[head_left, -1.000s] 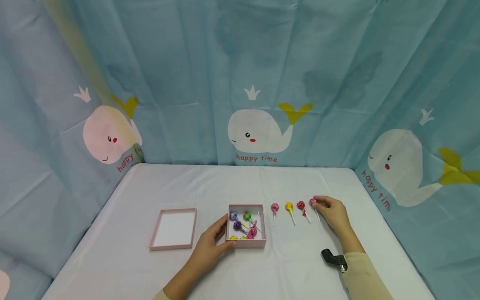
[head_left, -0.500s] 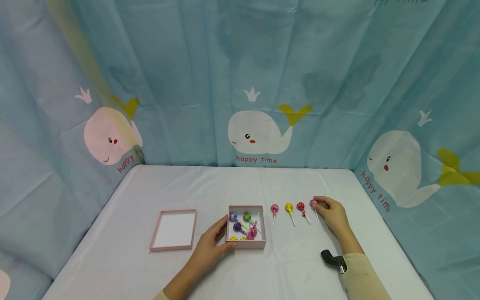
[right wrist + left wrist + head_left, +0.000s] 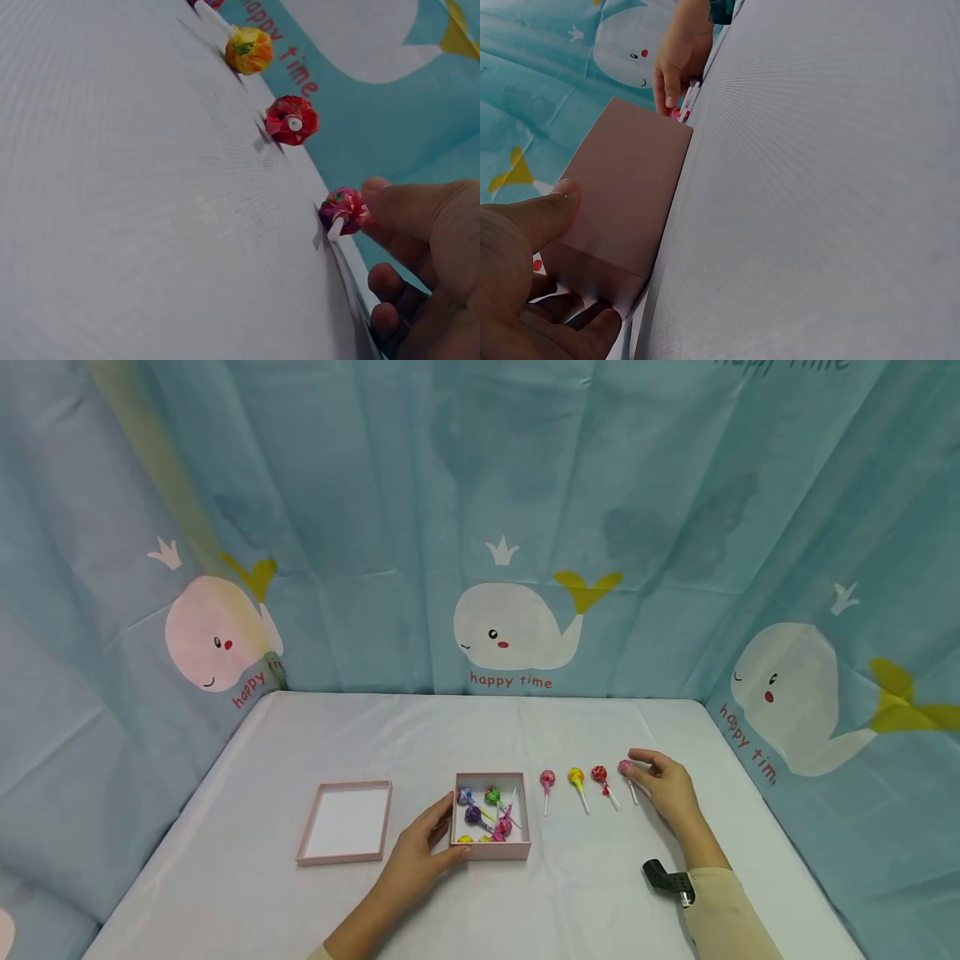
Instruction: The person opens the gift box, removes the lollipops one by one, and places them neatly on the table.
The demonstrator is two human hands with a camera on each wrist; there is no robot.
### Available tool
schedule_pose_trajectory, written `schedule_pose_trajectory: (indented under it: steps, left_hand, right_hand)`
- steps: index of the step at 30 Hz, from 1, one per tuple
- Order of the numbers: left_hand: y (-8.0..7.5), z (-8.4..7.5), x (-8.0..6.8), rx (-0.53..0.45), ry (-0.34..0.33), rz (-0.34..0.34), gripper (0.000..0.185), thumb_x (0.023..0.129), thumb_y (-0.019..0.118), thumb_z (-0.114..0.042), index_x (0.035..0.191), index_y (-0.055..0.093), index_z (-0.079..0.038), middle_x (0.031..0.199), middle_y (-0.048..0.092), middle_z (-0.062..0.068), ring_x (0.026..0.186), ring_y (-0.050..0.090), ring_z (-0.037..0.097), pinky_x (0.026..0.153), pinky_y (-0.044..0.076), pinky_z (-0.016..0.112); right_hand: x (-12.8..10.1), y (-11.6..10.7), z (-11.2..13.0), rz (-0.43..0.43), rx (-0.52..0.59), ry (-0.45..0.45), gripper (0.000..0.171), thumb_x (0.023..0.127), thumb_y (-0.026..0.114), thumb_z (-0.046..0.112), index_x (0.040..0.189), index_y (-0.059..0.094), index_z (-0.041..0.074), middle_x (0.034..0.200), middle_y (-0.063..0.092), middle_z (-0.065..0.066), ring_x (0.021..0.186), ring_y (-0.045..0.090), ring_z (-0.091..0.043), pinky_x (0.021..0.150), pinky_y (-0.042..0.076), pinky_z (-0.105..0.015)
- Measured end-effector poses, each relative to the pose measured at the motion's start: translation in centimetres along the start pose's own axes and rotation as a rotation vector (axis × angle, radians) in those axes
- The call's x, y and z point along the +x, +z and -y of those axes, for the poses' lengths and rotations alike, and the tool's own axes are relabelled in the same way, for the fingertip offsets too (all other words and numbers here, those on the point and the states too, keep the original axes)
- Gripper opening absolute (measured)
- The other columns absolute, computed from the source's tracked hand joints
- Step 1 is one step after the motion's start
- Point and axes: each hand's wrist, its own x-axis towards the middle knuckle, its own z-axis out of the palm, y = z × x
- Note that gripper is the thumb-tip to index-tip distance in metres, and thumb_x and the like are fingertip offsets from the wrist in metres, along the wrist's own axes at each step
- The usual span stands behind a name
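Left hand point(image 3: 416, 860): grips pink box point(image 3: 491, 849) at its left wall.
Right hand point(image 3: 670, 789): fingertips touch pink lollipop point(image 3: 626, 768), far right of box; grip unclear.

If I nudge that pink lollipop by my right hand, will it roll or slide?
The pink lollipop would probably pivot rather than roll away: its round head sits on a thin stick lying flat on the table. It looks small, so likely light. The crinkly wrapper may grip the cloth slightly.

The left hand point(image 3: 417, 857) reaches forward, thumb and fingers curled in a grip. The right hand point(image 3: 670, 787), forearm in a cream sleeve, lies extended with fingertips point(image 3: 379, 196) lightly bent, touching.
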Motion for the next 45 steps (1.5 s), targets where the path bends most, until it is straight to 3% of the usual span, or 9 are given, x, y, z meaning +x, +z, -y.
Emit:
schedule_pose_trajectory:
  steps: [8, 15, 22, 33, 45]
  left_hand:
    - [0.0, -0.2, -0.2, 0.008, -0.002, -0.007, 0.090, 0.083, 0.086, -0.020, 0.159, 0.038, -0.011, 0.163, 0.038, 0.011, 0.147, 0.042, 0.035, 0.118, 0.040, 0.035]
    - [0.0, 0.0, -0.1, -0.002, 0.000, 0.001, 0.090, 0.082, 0.087, -0.020, 0.158, 0.039, -0.012, 0.163, 0.038, 0.011, 0.146, 0.043, 0.034, 0.118, 0.040, 0.033]
    - [0.0, 0.0, 0.1, 0.008, 0.011, -0.011, 0.090, 0.082, 0.087, -0.018, 0.158, 0.039, -0.012, 0.162, 0.039, 0.010, 0.145, 0.044, 0.034, 0.117, 0.041, 0.032]
    - [0.2, 0.0, 0.0, -0.010, -0.002, 0.003, 0.089, 0.082, 0.087, -0.021, 0.158, 0.040, -0.013, 0.163, 0.039, 0.010, 0.147, 0.042, 0.033, 0.118, 0.040, 0.034]
    - [-0.1, 0.3, 0.0, -0.017, 0.001, -0.004, 0.087, 0.083, 0.086, -0.020, 0.157, 0.041, -0.014, 0.162, 0.039, 0.009, 0.147, 0.042, 0.033, 0.117, 0.041, 0.035]
  right_hand:
    - [-0.2, -0.6, 0.9, -0.032, 0.034, -0.028, 0.034, 0.098, 0.072, 0.027, 0.130, 0.070, 0.015, 0.112, 0.068, -0.010, 0.090, 0.049, -0.016, 0.063, 0.043, -0.021]
    - [-0.5, -1.8, 3.2, -0.068, -0.009, -0.137, 0.032, 0.099, 0.072, 0.027, 0.128, 0.071, 0.015, 0.116, 0.071, -0.009, 0.087, 0.050, -0.012, 0.061, 0.045, -0.020]
    - [-0.7, -2.4, 6.2, -0.039, -0.022, -0.221, 0.033, 0.099, 0.071, 0.032, 0.128, 0.072, 0.018, 0.118, 0.071, -0.008, 0.093, 0.050, -0.011, 0.070, 0.046, -0.016]
    - [-1.8, -1.3, 10.6, 0.044, 0.022, -0.314, 0.026, 0.099, 0.071, 0.032, 0.122, 0.074, 0.023, 0.115, 0.073, 0.003, 0.093, 0.054, -0.011, 0.080, 0.050, -0.023]
    - [-1.0, 2.1, 14.6, 0.155, 0.100, -0.349, 0.021, 0.098, 0.072, 0.031, 0.116, 0.077, 0.020, 0.109, 0.072, 0.008, 0.098, 0.056, -0.016, 0.088, 0.051, -0.038]
